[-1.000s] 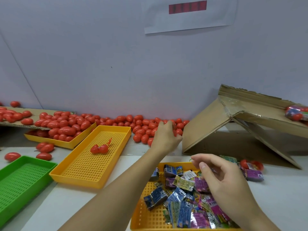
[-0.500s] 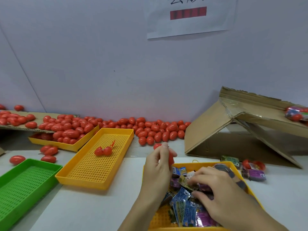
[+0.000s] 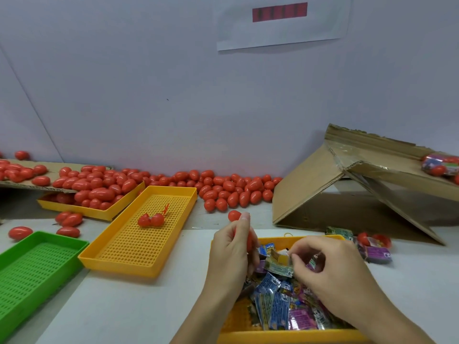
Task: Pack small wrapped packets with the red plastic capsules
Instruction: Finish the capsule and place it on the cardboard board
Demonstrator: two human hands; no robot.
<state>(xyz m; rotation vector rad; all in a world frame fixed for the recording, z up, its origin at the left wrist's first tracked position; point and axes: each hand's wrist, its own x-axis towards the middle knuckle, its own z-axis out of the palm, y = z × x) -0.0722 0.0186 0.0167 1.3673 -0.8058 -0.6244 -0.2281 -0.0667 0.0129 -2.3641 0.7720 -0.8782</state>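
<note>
Left hand: the left hand (image 3: 229, 254) was up over the far left corner of the near yellow tray (image 3: 285, 335), grip curled round a red capsule (image 3: 249, 240), most of it hidden behind the fingers.
Right hand: the right hand (image 3: 330, 276) hung over the same tray, thumb and fingertips pinching a small wrapped packet (image 3: 279, 265) just beside the capsule.
Packets: a messy heap of blue and purple packets (image 3: 280, 301) filled that tray at the near edge of the desk (image 3: 129, 309).
Loose capsules: a big spill of red capsules (image 3: 231, 189) ran along the far edge against the wall, one stray capsule (image 3: 233, 215) sat just past the left hand.
Other trays: an open red capsule (image 3: 151, 219) lay in the middle yellow tray (image 3: 119, 263); a green tray (image 3: 15, 304) was at the near left; another yellow tray (image 3: 99, 214) at the far left was piled with capsules.
Cardboard: a folded cardboard box (image 3: 310, 184) leaned at the far right, with a couple of packets and an open capsule (image 3: 375, 240) in front of it.
</note>
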